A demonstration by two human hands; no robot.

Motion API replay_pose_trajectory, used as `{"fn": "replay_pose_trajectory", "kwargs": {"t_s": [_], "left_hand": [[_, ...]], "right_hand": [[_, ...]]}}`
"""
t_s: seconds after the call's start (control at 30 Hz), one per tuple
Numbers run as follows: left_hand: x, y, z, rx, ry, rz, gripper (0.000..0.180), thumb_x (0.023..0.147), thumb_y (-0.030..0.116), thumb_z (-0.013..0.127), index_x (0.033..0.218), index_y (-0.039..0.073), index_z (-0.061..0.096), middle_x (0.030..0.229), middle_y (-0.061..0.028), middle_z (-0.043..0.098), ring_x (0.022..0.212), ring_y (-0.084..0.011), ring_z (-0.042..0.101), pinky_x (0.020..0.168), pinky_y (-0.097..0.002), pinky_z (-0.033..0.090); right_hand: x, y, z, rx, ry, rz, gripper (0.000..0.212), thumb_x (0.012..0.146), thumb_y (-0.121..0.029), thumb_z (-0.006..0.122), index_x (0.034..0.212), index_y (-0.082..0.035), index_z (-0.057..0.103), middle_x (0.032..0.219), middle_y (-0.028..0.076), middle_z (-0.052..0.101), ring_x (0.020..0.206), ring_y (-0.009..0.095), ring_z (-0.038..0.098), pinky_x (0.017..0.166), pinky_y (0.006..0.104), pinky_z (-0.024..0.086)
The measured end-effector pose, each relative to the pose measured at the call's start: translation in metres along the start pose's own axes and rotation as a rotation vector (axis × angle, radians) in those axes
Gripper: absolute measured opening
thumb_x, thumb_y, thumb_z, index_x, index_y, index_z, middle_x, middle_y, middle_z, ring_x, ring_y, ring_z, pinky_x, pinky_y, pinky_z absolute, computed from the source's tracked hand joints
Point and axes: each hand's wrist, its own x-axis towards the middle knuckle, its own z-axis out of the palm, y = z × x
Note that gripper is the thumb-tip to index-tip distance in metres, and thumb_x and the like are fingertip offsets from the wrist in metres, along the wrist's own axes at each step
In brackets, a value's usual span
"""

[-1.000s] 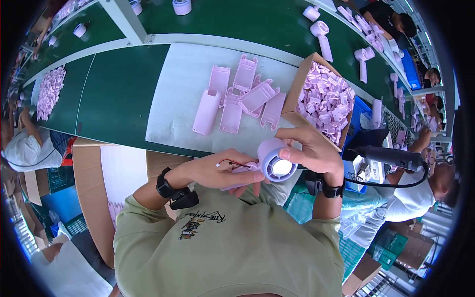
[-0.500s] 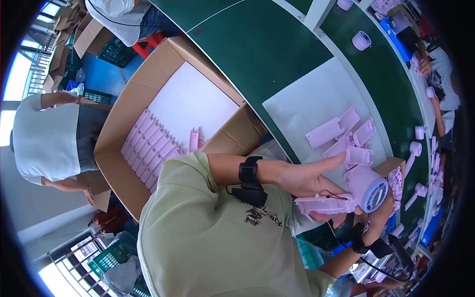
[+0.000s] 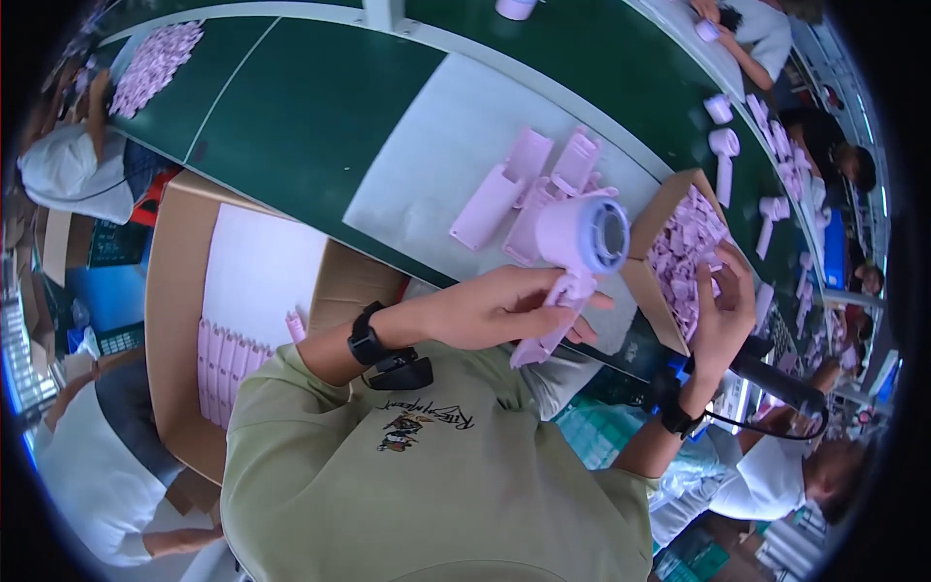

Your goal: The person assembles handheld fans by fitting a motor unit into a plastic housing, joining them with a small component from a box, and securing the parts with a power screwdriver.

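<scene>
My left hand [image 3: 524, 308] is closed round the handle of a pink hair dryer housing [image 3: 561, 235]. Its round barrel, with a lilac ring at one end, points up and right; the handle shell slants down below my fingers. My right hand [image 3: 725, 308] reaches over a cardboard box [image 3: 663, 202] of small pink plastic parts [image 3: 681, 254]. Thumb and fingers are bent together at a small pink part by the box's right side. Several pink handle shells [image 3: 487, 206] lie on a white sheet [image 3: 412, 175] behind my left hand.
A large carton [image 3: 175, 262] at left holds rows of pink pieces and a white liner. Beyond a pale rail [image 3: 465, 44], pink housings [image 3: 724, 155] lie on the green table [image 3: 301, 92]. Co-workers sit or stand at the left and far right, and a pink pile [image 3: 160, 68] lies far left.
My view has swung to the right. My right hand has come away from the housing to the box of small parts. The left hand still holds the housing, now with its barrel raised.
</scene>
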Motion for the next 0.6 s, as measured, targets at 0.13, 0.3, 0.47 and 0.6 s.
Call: {"fn": "replay_pose_trajectory", "kwargs": {"t_s": [0.13, 0.3, 0.47, 0.6], "left_hand": [[0.015, -0.009, 0.006, 0.092, 0.099, 0.021, 0.048, 0.102, 0.009, 0.040, 0.147, -0.002, 0.027, 0.138, -0.0133, 0.049, 0.113, -0.0162, 0.057, 0.098, -0.0297, 0.044], [0.026, -0.009, 0.013, 0.128, 0.150, -0.088, 0.046, 0.098, 0.004, 0.042, 0.143, -0.002, 0.032, 0.123, -0.0108, 0.055, 0.111, -0.0145, 0.057, 0.095, -0.0304, 0.045], [0.029, -0.020, 0.018, 0.167, 0.144, -0.112, 0.042, 0.097, 0.003, 0.042, 0.138, -0.002, 0.037, 0.117, -0.0087, 0.055, 0.107, -0.0108, 0.053, 0.092, -0.0287, 0.045], [0.031, -0.021, 0.022, 0.072, 0.196, -0.075, 0.038, 0.096, 0.003, 0.042, 0.134, -0.002, 0.040, 0.114, -0.0058, 0.055, 0.104, -0.0089, 0.050, 0.089, -0.0265, 0.043]], "right_hand": [[-0.054, -0.065, 0.024, 0.562, -0.061, -0.050, 0.037, 0.077, 0.007, 0.073, 0.113, 0.001, 0.063, 0.125, 0.016, 0.058, 0.104, 0.020, 0.063, 0.080, 0.0287, 0.056], [-0.072, -0.074, 0.057, 0.248, -0.003, -0.229, 0.037, 0.069, 0.000, 0.082, 0.104, -0.001, 0.069, 0.114, 0.013, 0.064, 0.101, 0.024, 0.064, 0.076, 0.0289, 0.056], [-0.081, -0.052, 0.058, 0.144, 0.084, -0.345, 0.041, 0.062, -0.008, 0.086, 0.101, -0.003, 0.072, 0.103, 0.010, 0.067, 0.096, 0.028, 0.065, 0.075, 0.0328, 0.055], [-0.088, -0.046, 0.061, 0.157, 0.065, -0.332, 0.036, 0.065, -0.010, 0.084, 0.097, 0.001, 0.071, 0.105, 0.014, 0.067, 0.097, 0.030, 0.064, 0.084, 0.0387, 0.051]]}}
